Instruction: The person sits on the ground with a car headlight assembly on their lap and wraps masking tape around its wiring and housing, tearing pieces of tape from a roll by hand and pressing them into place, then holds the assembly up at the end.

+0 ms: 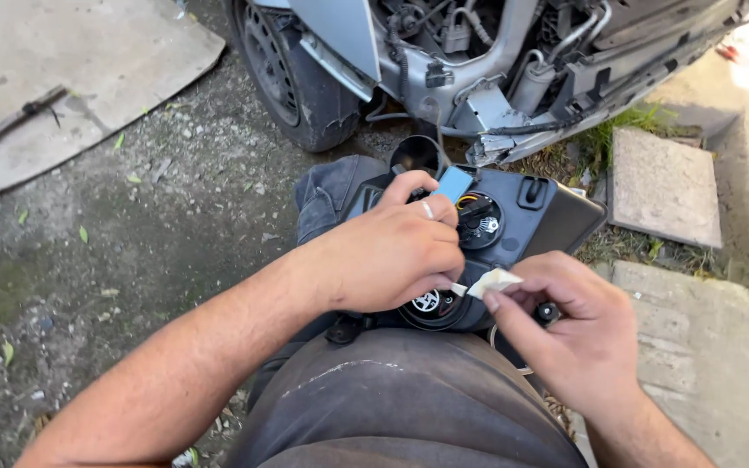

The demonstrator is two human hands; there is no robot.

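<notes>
Pinching a small white scrap (494,282) between them, both hands work close together so it stays tight. The left hand (392,256) also presses on the black headlight unit (522,221), which rests on the person's lap to keep it steady. The right hand (578,334) grips the scrap's other end. A car wheel (292,78) stands on the gravel ahead.

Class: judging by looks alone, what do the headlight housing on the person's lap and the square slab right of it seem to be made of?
Headlight housing: probably moulded plastic, black with a soft sheen; its edges are rounded and it has formed sockets and a latch.
Square slab: likely concrete or stone, grey and matt, with a rough, grainy face and a chipped-looking edge.
</notes>
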